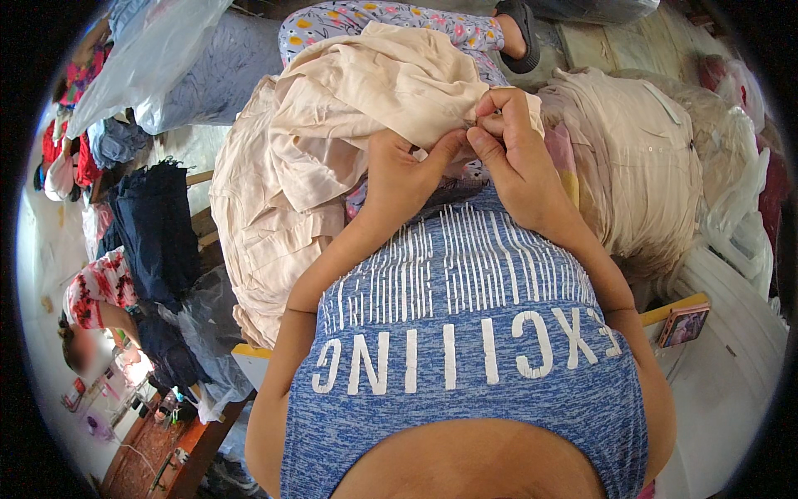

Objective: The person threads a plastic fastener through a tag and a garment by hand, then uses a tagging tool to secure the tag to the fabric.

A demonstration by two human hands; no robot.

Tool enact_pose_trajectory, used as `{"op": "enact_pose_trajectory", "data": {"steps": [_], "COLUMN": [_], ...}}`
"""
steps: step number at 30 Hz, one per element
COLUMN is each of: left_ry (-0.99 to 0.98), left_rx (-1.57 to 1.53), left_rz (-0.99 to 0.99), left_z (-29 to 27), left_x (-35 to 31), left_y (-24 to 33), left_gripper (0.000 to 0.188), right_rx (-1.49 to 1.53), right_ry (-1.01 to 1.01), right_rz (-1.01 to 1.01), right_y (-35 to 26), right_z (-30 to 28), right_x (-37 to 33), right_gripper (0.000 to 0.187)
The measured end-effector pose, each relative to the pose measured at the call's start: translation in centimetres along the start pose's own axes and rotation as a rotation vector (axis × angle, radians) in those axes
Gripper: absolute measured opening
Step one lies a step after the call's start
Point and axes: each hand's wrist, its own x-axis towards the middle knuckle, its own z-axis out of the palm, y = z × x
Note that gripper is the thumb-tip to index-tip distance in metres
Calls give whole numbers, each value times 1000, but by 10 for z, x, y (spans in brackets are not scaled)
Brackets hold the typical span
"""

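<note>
A large crumpled cream garment [374, 83] lies heaped over my lap, its folds spilling down on the left. My left hand [411, 170] pinches its edge between thumb and fingers. Close beside it, my right hand [519, 154] has thumb and curled forefinger closed on the same edge. The two thumbs almost meet there. Whatever small detail sits between the fingertips is hidden. Beyond the garment, my legs in flower-printed trousers [341, 18] are bent, with a dark shoe [519, 33] on one foot.
To the right stands a stack of folded cream garments [628, 141], with clear plastic wrapping [736, 216] beside it. Plastic-covered bundles [208, 71] lie at the far left. Dark cloth [154, 224] hangs at the left, near another person [100, 299] by a brown table [158, 449].
</note>
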Motion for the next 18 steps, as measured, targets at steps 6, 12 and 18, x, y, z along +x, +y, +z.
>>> {"op": "enact_pose_trajectory", "data": {"steps": [6, 12, 18], "left_ry": [-7, -9, -19], "left_rx": [23, -23, -35], "left_rz": [36, -13, -22], "left_z": [0, 2, 2], "left_x": [0, -1, 0], "left_y": [-3, 2, 3], "left_gripper": [13, 12, 13], "right_rx": [7, 11, 19], "right_ry": [-29, 5, -31], "right_rz": [55, -12, 9], "right_y": [-5, 2, 1], "right_z": [-2, 1, -2], "right_x": [1, 1, 1], "right_gripper": [19, 18, 17]}}
